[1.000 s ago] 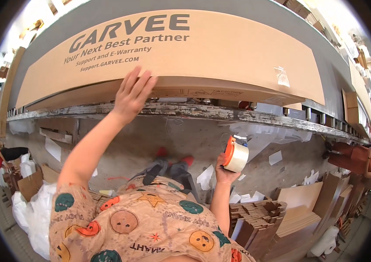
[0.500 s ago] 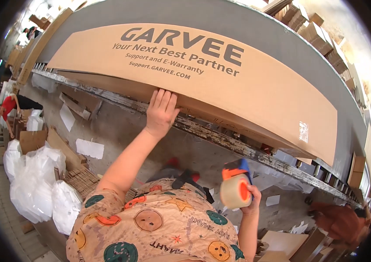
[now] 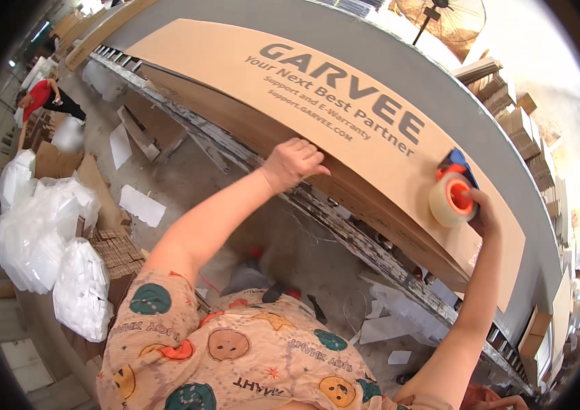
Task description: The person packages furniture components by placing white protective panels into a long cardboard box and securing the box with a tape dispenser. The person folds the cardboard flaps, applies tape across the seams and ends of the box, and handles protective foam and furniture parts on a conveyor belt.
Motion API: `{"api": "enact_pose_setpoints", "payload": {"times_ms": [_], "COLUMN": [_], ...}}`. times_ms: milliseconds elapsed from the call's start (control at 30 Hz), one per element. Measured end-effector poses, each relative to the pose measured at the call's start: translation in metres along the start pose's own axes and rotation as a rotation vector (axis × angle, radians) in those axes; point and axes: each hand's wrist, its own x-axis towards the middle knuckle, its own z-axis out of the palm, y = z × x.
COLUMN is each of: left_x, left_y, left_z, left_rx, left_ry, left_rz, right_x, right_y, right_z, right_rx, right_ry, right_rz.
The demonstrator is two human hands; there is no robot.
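Observation:
A long brown cardboard box [image 3: 249, 85] with dark print lies across the grey conveyor belt. Its near side hangs toward the worn metal rail. My left hand [image 3: 294, 164] is at the box's near edge, fingers bent and together against the cardboard, thumb sticking out to the right. Just what the fingertips grip is hidden. My right hand [image 3: 486, 213] holds a blue and orange tape dispenser [image 3: 455, 198] with a roll of clear tape, above the right part of the box. The dispenser hides some of the box's top.
The conveyor's rail [image 3: 365, 236] runs between me and the box. White plastic-wrapped bundles [image 3: 40, 225] and flat cardboard stacks stand on the left. Paper scraps [image 3: 143, 205] litter the floor. A person in red [image 3: 40, 96] bends at far left. A fan [image 3: 440, 17] stands beyond the belt.
My right hand has brought the tape dispenser up from beside my body to above the box's right part. My left hand's fingers have curled at the box edge. The view has turned.

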Motion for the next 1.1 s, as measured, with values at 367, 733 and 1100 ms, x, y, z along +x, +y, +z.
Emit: {"api": "enact_pose_setpoints", "payload": {"times_ms": [367, 733, 1100], "left_x": [-0.048, -0.062, -0.071], "left_y": [-0.124, -0.18, -0.132], "left_z": [-0.035, -0.058, -0.045], "left_rx": [0.087, -0.137, 0.077], "left_ry": [-0.067, -0.04, 0.408], "left_rz": [0.253, -0.185, -0.639], "right_x": [-0.007, 0.052, 0.075], "right_y": [-0.048, -0.018, -0.016], "right_z": [0.26, 0.323, 0.341], "right_rx": [-1.267, -1.433, -1.557], "right_ry": [-0.005, -0.098, -0.071], "right_rz": [-0.703, -0.775, -1.014]}}
